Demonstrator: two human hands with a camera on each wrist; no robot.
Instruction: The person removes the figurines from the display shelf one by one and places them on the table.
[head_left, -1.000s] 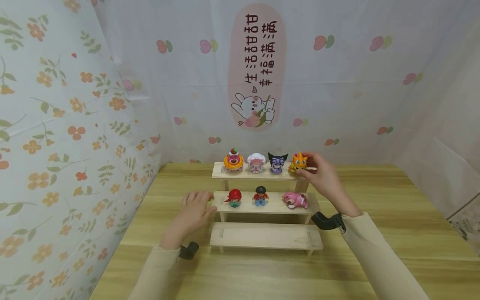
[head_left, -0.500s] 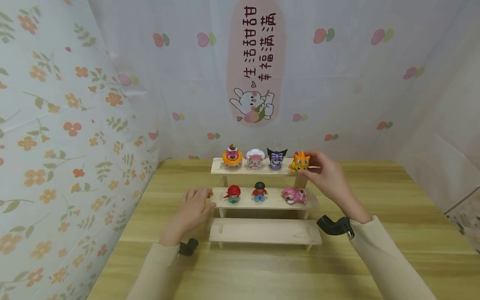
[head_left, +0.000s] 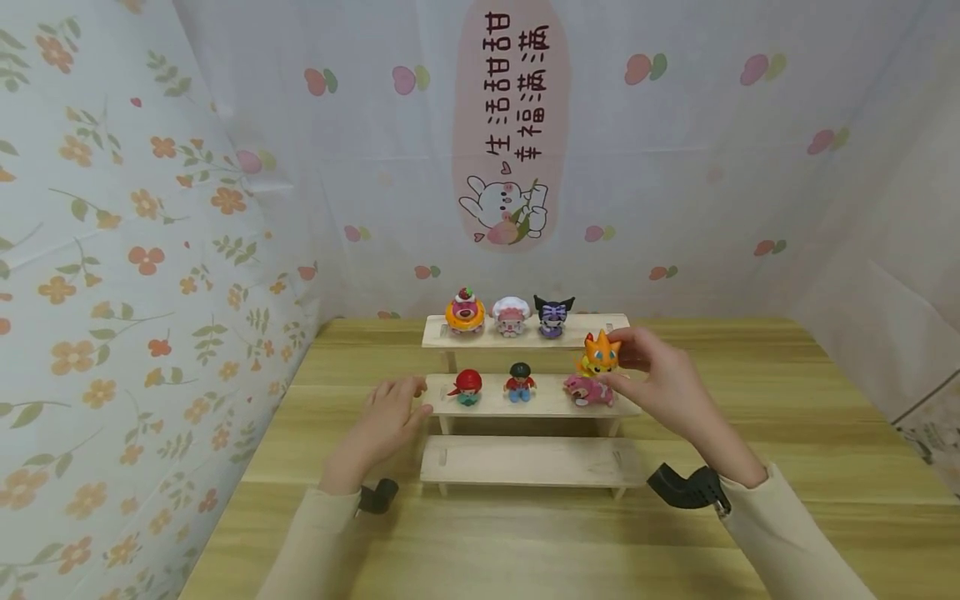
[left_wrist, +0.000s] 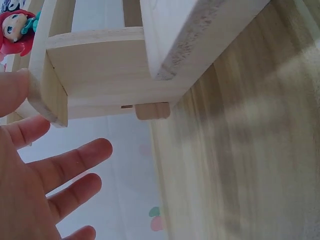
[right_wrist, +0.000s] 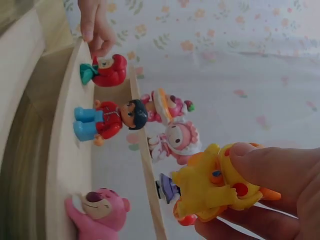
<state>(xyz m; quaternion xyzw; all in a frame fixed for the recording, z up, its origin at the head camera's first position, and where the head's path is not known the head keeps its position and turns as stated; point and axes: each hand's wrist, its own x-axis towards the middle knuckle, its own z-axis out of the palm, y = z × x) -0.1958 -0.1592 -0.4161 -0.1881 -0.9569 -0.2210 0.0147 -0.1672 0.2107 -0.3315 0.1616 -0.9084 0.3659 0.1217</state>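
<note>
My right hand (head_left: pixel 667 379) pinches a yellow toy figurine with an orange spiky hood (head_left: pixel 600 354) between thumb and fingers. In the head view it hangs in front of the top tier, over a pink bear figurine (head_left: pixel 588 392). Seen from the right wrist, the yellow figurine (right_wrist: pixel 205 185) is clear of the wood, its red-cheeked face toward the thumb. My left hand (head_left: pixel 382 425) lies at the left end of the middle tier, fingers spread; its thumb and forefinger (left_wrist: pixel 30 131) are by the plank's end. Whether they press on it I cannot tell.
A three-tier wooden stand (head_left: pixel 525 461) rests on the wood-grain table (head_left: pixel 510 550). Up top stand a bear in an orange ring (head_left: pixel 465 315), a white-hatted figure (head_left: pixel 512 318) and a black-eared purple one (head_left: pixel 552 318). The middle tier also bears a red-haired figure (head_left: pixel 468 385) and a dark-haired doll (head_left: pixel 519 383).
My right hand has lifted the yellow figurine off the right end of the top tier and brought it down and toward me. The left hand stays where it was.
</note>
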